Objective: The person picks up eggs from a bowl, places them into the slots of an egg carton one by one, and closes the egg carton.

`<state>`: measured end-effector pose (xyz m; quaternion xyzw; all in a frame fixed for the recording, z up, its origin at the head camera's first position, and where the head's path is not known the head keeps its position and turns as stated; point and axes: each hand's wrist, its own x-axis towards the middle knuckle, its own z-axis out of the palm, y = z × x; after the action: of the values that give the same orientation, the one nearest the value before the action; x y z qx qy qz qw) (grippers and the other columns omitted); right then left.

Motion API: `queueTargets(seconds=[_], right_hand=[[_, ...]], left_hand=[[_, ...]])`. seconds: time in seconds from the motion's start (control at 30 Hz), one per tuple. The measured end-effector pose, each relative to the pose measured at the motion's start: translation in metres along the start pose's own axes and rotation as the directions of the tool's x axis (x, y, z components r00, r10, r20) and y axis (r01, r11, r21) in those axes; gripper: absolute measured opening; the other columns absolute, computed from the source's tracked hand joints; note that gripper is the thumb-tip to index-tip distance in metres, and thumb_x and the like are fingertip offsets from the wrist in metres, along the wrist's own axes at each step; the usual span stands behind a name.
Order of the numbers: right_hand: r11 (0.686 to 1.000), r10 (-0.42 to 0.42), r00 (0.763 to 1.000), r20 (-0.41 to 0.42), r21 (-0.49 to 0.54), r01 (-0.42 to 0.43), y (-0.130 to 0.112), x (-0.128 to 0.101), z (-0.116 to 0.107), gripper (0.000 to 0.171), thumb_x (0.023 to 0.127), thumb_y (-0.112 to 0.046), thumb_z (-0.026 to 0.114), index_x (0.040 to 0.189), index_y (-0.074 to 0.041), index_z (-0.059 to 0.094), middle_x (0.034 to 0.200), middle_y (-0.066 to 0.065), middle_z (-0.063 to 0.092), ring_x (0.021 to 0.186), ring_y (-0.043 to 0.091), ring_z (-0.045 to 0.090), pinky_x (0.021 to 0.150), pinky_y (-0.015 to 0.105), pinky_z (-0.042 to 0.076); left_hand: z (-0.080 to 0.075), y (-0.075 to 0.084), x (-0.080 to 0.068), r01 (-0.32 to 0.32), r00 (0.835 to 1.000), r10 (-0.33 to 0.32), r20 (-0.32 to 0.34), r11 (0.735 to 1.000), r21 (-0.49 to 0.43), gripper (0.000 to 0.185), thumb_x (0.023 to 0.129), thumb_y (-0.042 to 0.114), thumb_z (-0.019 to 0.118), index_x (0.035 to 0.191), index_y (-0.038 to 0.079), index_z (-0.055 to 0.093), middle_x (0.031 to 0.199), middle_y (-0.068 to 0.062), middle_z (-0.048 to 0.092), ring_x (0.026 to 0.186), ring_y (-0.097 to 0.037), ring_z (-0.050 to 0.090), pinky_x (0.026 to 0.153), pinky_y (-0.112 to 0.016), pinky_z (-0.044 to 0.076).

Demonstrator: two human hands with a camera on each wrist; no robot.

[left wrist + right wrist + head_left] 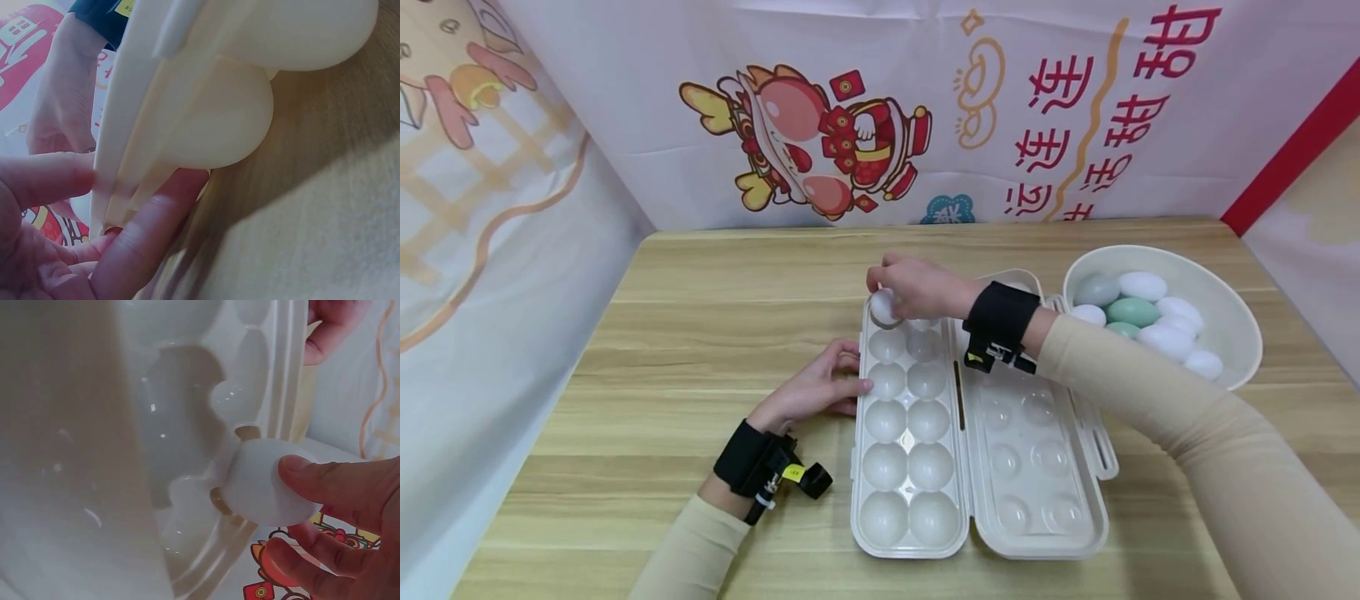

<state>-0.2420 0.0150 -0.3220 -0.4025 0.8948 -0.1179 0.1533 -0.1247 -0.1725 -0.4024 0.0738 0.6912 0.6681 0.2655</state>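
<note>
A cream plastic egg tray (859,433) lies open on the wooden table, with empty cups in its left half and its lid (1037,467) folded out to the right. My right hand (895,296) pinches a white egg (883,306) at the far-left cup; the right wrist view shows the egg (262,487) between thumb and fingers, just above the tray's rim (275,394). My left hand (850,379) holds the tray's left edge. In the left wrist view the thumb and a finger of that hand (115,194) lie on either side of the tray's rim (125,125).
A cream bowl (1240,333) at the right holds several white, green and grey eggs (1138,312). Printed cloth walls (925,108) enclose the wooden table (700,275) at the back and on both sides.
</note>
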Motion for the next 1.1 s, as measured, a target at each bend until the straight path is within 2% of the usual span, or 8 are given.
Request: queueTargets(seconds=[0.17, 0.5, 0.83, 1.1], right_hand=[[0.997, 0.023, 1.0, 0.013, -0.072, -0.022, 0.001, 0.001, 0.004, 0.036, 0.086, -0.009, 0.073, 0.119, -0.014, 0.061, 0.115, 0.008, 0.057, 0.105, 0.023, 0.052, 0.1, 0.061, 0.034], [0.994, 0.065, 0.998, 0.002, -0.09, -0.065, 0.002, 0.005, 0.007, 0.037, 0.084, -0.01, 0.074, 0.118, -0.013, 0.06, 0.113, 0.007, 0.058, 0.102, 0.023, 0.052, 0.098, 0.056, 0.032], [0.993, 0.083, 0.997, 0.002, -0.087, -0.082, -0.001, 0.003, 0.004, 0.039, 0.085, -0.018, 0.076, 0.119, -0.013, 0.06, 0.113, 0.007, 0.058, 0.099, 0.023, 0.052, 0.094, 0.051, 0.036], [0.995, 0.064, 0.998, -0.001, -0.077, -0.064, -0.002, -0.001, -0.006, 0.037, 0.085, -0.014, 0.075, 0.119, -0.009, 0.06, 0.116, 0.01, 0.058, 0.102, 0.024, 0.053, 0.097, 0.056, 0.036]], left_hand=[[0.0, 0.001, 0.001, 0.006, 1.0, -0.006, -0.002, 1.0, 0.002, 0.047, 0.094, 0.001, 0.057, 0.131, -0.001, 0.028, 0.124, -0.027, 0.046, 0.094, -0.03, 0.063, 0.078, -0.045, 0.058], [-0.002, 0.002, 0.002, -0.008, 1.0, 0.008, 0.018, 1.0, 0.008, 0.046, 0.094, 0.0, 0.056, 0.13, -0.001, 0.028, 0.122, -0.028, 0.046, 0.094, -0.03, 0.063, 0.077, -0.045, 0.058], [0.0, 0.001, 0.0, 0.008, 1.0, -0.008, -0.003, 1.0, 0.004, 0.05, 0.094, 0.0, 0.056, 0.134, -0.001, 0.026, 0.123, -0.027, 0.045, 0.093, -0.029, 0.062, 0.077, -0.044, 0.058], [0.0, 0.002, -0.002, 0.001, 1.0, -0.001, 0.001, 1.0, 0.003, 0.05, 0.095, 0.0, 0.056, 0.135, -0.002, 0.025, 0.123, -0.028, 0.045, 0.093, -0.028, 0.062, 0.077, -0.044, 0.058]])
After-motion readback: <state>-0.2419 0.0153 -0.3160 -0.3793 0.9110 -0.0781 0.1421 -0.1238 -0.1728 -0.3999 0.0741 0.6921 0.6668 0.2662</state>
